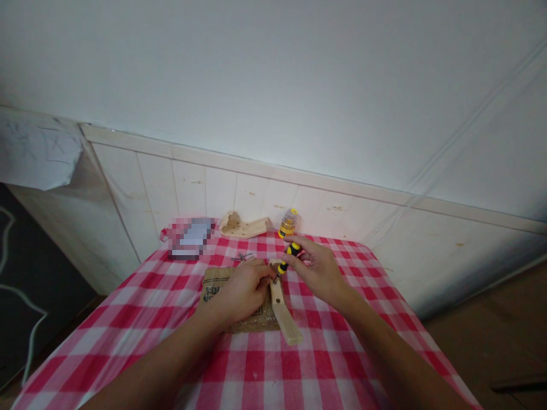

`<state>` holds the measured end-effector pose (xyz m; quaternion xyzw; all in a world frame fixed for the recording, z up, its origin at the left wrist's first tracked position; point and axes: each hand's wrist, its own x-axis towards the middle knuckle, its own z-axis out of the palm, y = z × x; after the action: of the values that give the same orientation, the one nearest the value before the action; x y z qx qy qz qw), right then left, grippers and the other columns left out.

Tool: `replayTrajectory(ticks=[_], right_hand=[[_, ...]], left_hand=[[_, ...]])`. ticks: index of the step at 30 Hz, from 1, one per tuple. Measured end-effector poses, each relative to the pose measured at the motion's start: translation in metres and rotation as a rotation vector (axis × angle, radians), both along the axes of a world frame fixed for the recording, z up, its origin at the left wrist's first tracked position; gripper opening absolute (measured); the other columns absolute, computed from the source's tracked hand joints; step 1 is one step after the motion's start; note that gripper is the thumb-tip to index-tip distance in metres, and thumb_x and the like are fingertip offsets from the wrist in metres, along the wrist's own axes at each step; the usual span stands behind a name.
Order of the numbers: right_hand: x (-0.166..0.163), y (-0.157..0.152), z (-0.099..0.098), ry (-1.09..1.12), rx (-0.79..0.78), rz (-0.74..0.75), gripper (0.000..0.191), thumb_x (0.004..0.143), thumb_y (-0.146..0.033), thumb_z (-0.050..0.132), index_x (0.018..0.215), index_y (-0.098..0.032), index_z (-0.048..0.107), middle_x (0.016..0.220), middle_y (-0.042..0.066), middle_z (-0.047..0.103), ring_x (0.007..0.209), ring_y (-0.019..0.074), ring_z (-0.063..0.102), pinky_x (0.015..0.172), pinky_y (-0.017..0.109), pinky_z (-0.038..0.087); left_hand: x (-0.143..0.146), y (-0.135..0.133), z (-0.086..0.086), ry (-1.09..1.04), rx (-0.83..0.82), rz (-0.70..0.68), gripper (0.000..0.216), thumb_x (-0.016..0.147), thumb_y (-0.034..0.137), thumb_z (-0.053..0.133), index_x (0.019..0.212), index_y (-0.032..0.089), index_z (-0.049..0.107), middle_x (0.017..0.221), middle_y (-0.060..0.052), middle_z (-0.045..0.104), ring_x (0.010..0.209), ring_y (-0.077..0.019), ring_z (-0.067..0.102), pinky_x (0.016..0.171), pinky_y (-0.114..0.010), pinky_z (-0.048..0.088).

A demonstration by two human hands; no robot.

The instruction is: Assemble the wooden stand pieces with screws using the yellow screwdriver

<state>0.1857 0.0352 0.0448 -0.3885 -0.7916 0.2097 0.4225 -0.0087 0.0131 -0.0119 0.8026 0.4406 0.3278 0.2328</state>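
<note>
My right hand [318,267] grips a black and yellow screwdriver [288,257], its tip pointing down at the upper end of a light wooden piece [282,312]. My left hand [244,287] is closed with its fingertips pinched at that same end, right beside the screwdriver tip; what it pinches is too small to make out. The wooden piece lies at an angle over the edge of a brown cardboard sheet [213,285] on the red and white checked tablecloth [265,370].
Loose screws [241,257] lie just behind the cardboard. A curved wooden part [243,226] and a yellow bit holder [288,222] stand at the table's back edge by the white panelled wall [192,188]. A blurred object [191,238] sits back left.
</note>
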Motion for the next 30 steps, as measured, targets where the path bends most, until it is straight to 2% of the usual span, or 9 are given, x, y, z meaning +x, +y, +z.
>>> replayTrajectory(ticks=[5,10,14,24,30], right_hand=[[0.0001,-0.0009,0.0009,-0.025,0.026,0.001,0.031,0.091,-0.032,0.071,0.121,-0.026,0.074,0.106,0.007,0.081,0.084,0.0207,0.075,0.070,0.031,0.062],[0.0036,-0.0053,0.0060,-0.106,0.092,0.088,0.033,0.094,-0.026,0.064,0.126,-0.024,0.072,0.113,0.009,0.080,0.094,0.0215,0.076,0.081,0.034,0.063],[0.0043,-0.0067,0.0077,-0.108,0.112,0.126,0.036,0.094,-0.024,0.063,0.129,-0.023,0.070,0.113,0.009,0.079,0.093,0.0209,0.076,0.081,0.033,0.062],[-0.0030,-0.0065,0.0048,-0.078,0.068,0.017,0.020,0.087,-0.025,0.075,0.107,-0.024,0.075,0.087,0.003,0.077,0.074,0.0183,0.071,0.068,0.029,0.058],[-0.0022,-0.0050,0.0013,-0.076,0.081,-0.020,0.025,0.084,-0.029,0.079,0.108,-0.024,0.073,0.086,0.002,0.075,0.069,0.0167,0.068,0.063,0.027,0.055]], left_hand=[[0.0002,0.0003,-0.0007,0.005,0.005,0.004,0.028,0.090,0.007,0.048,0.091,0.019,0.073,0.093,-0.007,0.074,0.093,-0.0232,0.065,0.087,-0.036,0.047],[0.0003,-0.0004,0.0001,-0.001,0.005,0.012,0.028,0.090,0.006,0.048,0.089,0.018,0.073,0.091,-0.007,0.074,0.092,-0.0233,0.065,0.086,-0.035,0.047],[0.0002,-0.0005,0.0009,-0.001,-0.005,0.015,0.027,0.090,0.006,0.048,0.087,0.018,0.072,0.090,-0.007,0.073,0.091,-0.0228,0.065,0.085,-0.035,0.046],[0.0013,0.0006,-0.0007,0.025,-0.002,0.019,0.028,0.091,0.007,0.047,0.090,0.018,0.073,0.093,-0.008,0.073,0.093,-0.0234,0.065,0.087,-0.036,0.046],[0.0012,-0.0008,0.0016,0.034,-0.004,0.020,0.028,0.092,0.008,0.047,0.090,0.018,0.074,0.091,-0.007,0.073,0.093,-0.0230,0.065,0.085,-0.035,0.047]])
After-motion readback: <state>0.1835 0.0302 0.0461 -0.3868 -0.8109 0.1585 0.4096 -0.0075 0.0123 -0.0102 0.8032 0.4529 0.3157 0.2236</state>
